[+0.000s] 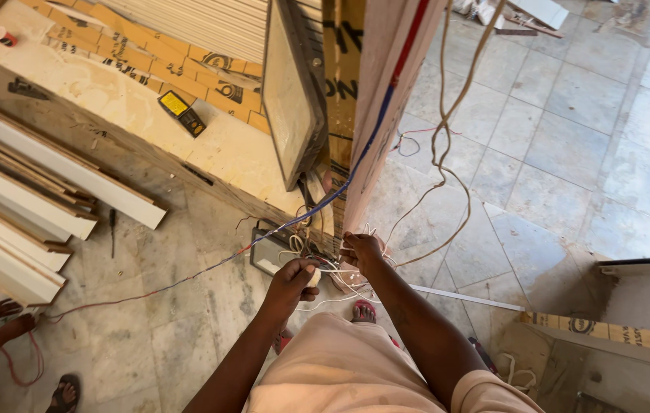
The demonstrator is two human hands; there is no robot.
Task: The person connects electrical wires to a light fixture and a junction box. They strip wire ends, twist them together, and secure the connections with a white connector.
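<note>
Head view, looking down. Both hands sit low centre of the frame, close together in a tangle of white wires (323, 269) at the foot of an upright board (386, 99). The left hand (292, 277) is closed round what looks like a small white roll (314, 276) — too small to tell for sure — with wires running across it. The right hand (361, 249) is pinched shut on a few of the white wires, just right of the left hand, touching the board's lower edge.

A red-blue wire (355, 164) runs down the board from top centre, passes just above the hands and trails off to the lower left across the floor (554, 153). A tan cable (447, 130) hangs in loops right of the board. A flat dark-framed panel (292, 92) leans against the board, upper centre.

Upper left: a plywood counter (111, 99) carrying a yellow-black meter (182, 112). Left edge: a stack of white trim (27, 206) lying on the floor.

Lower left corner — another person's hands (0, 317) touch the red wire end near the trim. A sandalled foot (363, 311) shows below the hands.
</note>
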